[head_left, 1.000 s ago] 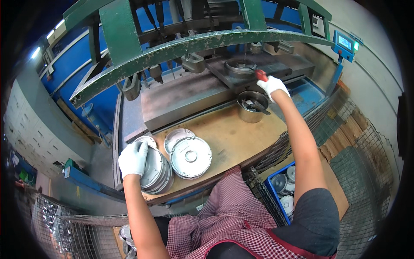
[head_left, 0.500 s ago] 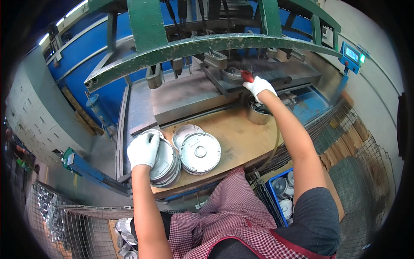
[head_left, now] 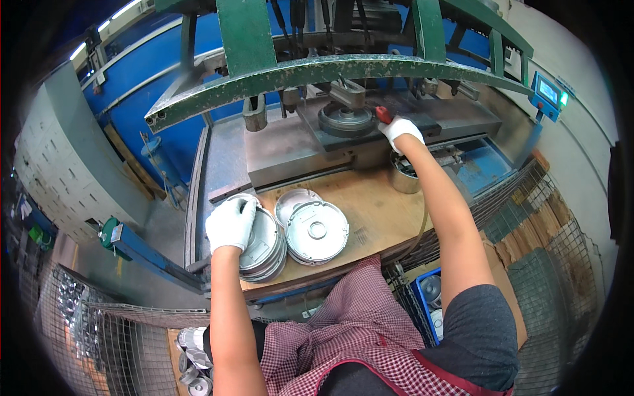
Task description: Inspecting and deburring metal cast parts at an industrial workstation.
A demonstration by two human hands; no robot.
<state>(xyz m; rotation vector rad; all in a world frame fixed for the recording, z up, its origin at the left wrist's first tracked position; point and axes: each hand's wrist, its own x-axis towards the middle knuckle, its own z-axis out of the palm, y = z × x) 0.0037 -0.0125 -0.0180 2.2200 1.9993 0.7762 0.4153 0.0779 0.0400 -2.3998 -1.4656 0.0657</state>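
My gloved left hand is at the near-left stack of round silver metal covers, its fingers bent over the top cover's rim. Right of it stands another pile of covers, the uppermost with a raised ring at its centre. Farther off, my gloved right hand is closed around a red spray gun, whose front end is by the round die on the press bed. The gun's lower part is hidden in the hand.
A green press frame spans over the bed, with clamps hanging below. On the wooden bench a metal can stands under my right forearm. A blue crate of parts sits low right; a control screen is far right.
The view has shifted slightly, so the bench and press sit farther right. Haze around the die has thinned, and the die shows clearly. Both hands keep their grip.
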